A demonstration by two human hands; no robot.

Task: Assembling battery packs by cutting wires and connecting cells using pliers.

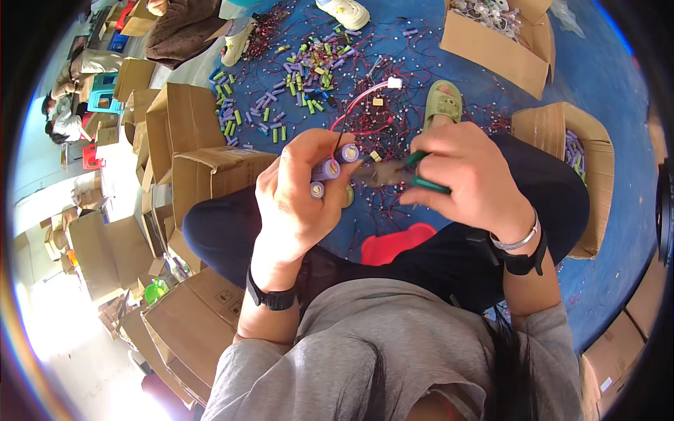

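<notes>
My left hand [293,193] is closed around a battery pack [327,170] of purple cylindrical cells, three of whose round ends face right. Red and black wires run up from the pack, and a white plug [394,83] shows at the end of a pink-red lead above it. My right hand [469,175] grips green-handled pliers [430,184]. Their jaws point left toward the cells and are smeared by motion, so I cannot tell whether they touch the pack.
Loose purple and green cells [302,77] and tangled wires cover the blue floor [604,91]. A carton of white and red parts [491,45] stands far right, with a carton of cells [593,175] nearer. Cardboard boxes [189,123] line the left. A red plastic piece [398,244] lies between my legs.
</notes>
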